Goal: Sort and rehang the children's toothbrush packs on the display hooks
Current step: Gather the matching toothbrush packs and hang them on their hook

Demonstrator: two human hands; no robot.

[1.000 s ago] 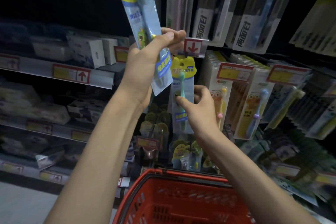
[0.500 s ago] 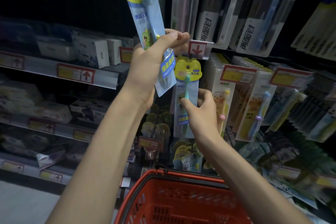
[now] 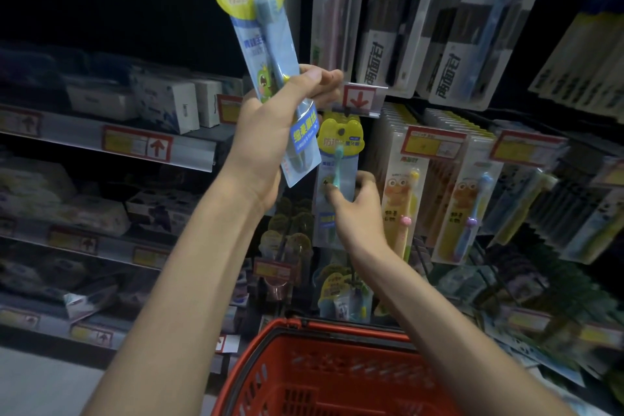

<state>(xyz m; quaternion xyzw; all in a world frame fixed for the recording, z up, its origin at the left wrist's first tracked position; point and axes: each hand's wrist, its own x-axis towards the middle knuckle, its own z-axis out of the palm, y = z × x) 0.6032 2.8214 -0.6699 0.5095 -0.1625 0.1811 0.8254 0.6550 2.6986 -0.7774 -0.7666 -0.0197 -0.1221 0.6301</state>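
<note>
Blue-and-yellow carded toothbrush pack (image 3: 266,54): held high, lower half clamped by curled fingers of our left hand (image 3: 270,132).
Hanging teal-brush pack (image 3: 341,159): pinched by fingertips of our right hand (image 3: 354,209).
Blue label (image 3: 304,137): we read "细柔刷丝".

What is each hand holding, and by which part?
Left grip: lower half of the blue blister-packed toothbrush with yellow header. Right grip: middle of the clear teal-toothbrush pack with yellow header.

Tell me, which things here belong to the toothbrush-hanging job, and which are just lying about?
Job: blue-brush pack, gripped by the left hand; green-brush pack, held by the right hand.
Just there: red basket; white boxes on the left shelf; adult toothbrush packs above.
</note>
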